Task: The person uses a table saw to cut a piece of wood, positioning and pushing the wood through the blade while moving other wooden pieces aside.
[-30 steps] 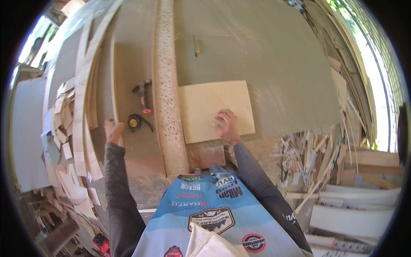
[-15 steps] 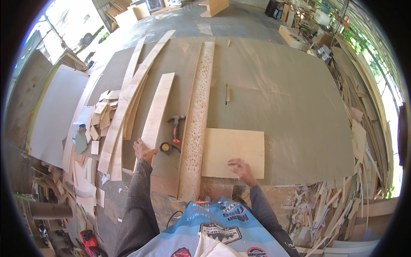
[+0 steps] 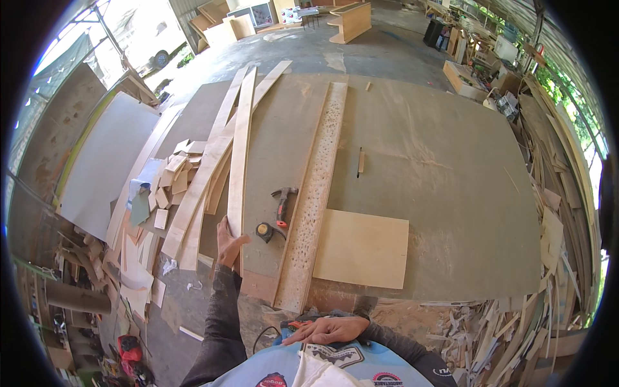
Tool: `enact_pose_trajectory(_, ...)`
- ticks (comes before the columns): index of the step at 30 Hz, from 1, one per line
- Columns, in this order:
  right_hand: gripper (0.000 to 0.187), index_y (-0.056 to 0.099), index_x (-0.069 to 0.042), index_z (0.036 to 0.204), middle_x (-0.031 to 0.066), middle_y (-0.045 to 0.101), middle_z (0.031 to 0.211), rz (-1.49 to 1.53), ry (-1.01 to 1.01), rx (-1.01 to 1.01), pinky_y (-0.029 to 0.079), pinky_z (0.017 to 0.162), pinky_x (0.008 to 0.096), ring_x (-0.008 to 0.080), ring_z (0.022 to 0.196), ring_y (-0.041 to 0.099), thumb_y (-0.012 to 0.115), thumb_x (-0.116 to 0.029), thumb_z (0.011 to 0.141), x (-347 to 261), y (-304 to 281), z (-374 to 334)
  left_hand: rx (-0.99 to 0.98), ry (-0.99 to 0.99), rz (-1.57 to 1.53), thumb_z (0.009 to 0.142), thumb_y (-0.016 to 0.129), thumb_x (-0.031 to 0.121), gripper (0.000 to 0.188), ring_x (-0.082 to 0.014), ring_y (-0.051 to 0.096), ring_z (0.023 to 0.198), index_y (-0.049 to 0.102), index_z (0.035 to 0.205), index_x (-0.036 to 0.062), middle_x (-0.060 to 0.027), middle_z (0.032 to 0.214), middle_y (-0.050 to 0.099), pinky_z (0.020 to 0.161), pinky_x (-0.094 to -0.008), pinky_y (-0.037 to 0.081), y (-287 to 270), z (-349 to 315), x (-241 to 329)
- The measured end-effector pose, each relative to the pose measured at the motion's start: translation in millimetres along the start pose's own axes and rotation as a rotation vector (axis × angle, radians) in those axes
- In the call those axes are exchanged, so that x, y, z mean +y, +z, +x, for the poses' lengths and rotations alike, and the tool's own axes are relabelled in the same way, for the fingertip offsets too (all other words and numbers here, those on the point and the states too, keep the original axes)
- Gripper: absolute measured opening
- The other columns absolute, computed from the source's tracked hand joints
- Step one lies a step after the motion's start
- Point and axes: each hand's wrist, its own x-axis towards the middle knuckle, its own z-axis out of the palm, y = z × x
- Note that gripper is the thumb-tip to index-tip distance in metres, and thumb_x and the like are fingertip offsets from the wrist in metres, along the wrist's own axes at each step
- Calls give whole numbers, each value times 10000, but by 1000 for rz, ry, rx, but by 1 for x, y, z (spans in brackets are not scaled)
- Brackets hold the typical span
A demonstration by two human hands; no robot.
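- So the long strip has swung over to the left: a moment ago it lay apart, and now its far part crosses the other strips, seemingly on top
- Left hand is at the strip's near end, thumb spread across it, fingers along the left edge, can't tell if they hook under
- Right hand has come off the pale panel onto the shirt, fingers stretched and close together, pinching nothing I can see, so the panel lies untouched
- Headcount: 1 strip at the left hand, 1 panel, 1 speckled board, 1 hammer, 1 tape measure
- At least 3 other strips, and way too many overlapping offcuts to count honestly
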Motion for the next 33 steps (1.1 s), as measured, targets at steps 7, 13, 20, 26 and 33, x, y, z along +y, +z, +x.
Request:
enact_pose_trajectory(7,465,641,-25,1339,159,500,1526,-48,-117,49,213,1174,461,289,1389,415,431,-359,1092,-1,3,-6,-194,15,-532,645,702,172,655,-141,550,855,569,1254,-28,-7,924,517,781,-265,458,7,-12,57)
enact_pose_trajectory(13,450,712,-4,1186,189,505,1513,-48,-72,45,87,1203,523,334,1400,403,452,-355,1079,-14,1,-1,-254,15,-817,749,663,239,502,-77,477,771,544,1176,4,30,852,458,643,-239,376,30,-3,96)
enact_pose_trajectory(20,486,729,3,1141,196,496,1521,-54,-36,71,125,1209,544,344,1417,373,439,-383,1079,-20,6,-2,-306,-84,-956,790,673,243,532,-104,498,751,532,1226,-27,-3,873,471,657,-216,410,50,-3,159)
enact_pose_trajectory(26,491,673,-11,1298,198,565,1439,-107,53,187,267,1180,482,342,1363,458,488,-398,1058,-17,-4,-5,-479,-131,-938,784,684,195,655,-130,561,878,486,1367,-28,-33,993,521,744,-276,502,61,-6,147)
enact_pose_trajectory(33,381,705,-18,1237,161,649,1319,-515,164,832,431,1082,408,276,1230,600,608,-313,1017,-48,-37,-54,-510,107,-740,588,814,275,1033,-136,521,980,410,1475,-67,-11,1056,502,867,-279,461,69,-37,158)
